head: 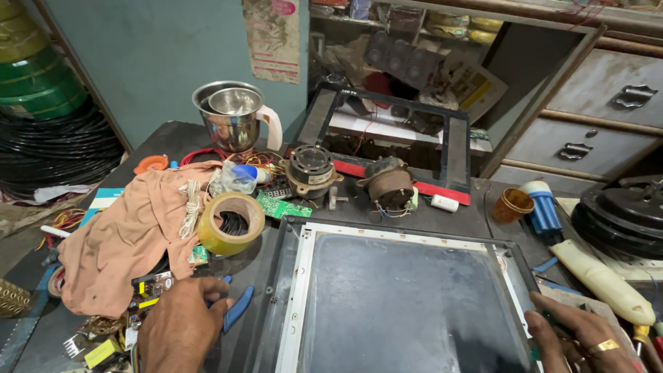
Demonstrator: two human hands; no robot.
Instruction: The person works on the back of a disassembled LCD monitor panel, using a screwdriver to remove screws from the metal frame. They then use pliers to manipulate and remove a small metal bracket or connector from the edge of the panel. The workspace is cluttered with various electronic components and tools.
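At the near edge of the cluttered workbench (173, 135), the left hand (181, 324) is seen curled over the blue-handled pliers (235, 307), whose grips are clasped under the fingers; only the blue handles show, so the nose is hidden. The pliers' long axis is judged to run diagonally, handles pointing up and right toward the panel. The right hand (577, 338), wearing a gold ring, is laid on the near right corner of the large flat panel (407, 304); something green is glimpsed under its fingers, but whether it is gripped cannot be told. The panel lies flat in front, its dark face up, its white-edged frame slightly skewed, the long axis apparently running away from the viewer.

For the pick-up to go well, the pliers should be grasped firmly by both handles while the panel is steadied at its corner, so the frame is not shifted.

Farther back, a tape roll (231, 222) rests against an orange cloth (131, 228); beyond are two small motors (311, 169), a steel jar (235, 121) and an empty black frame (387, 138).
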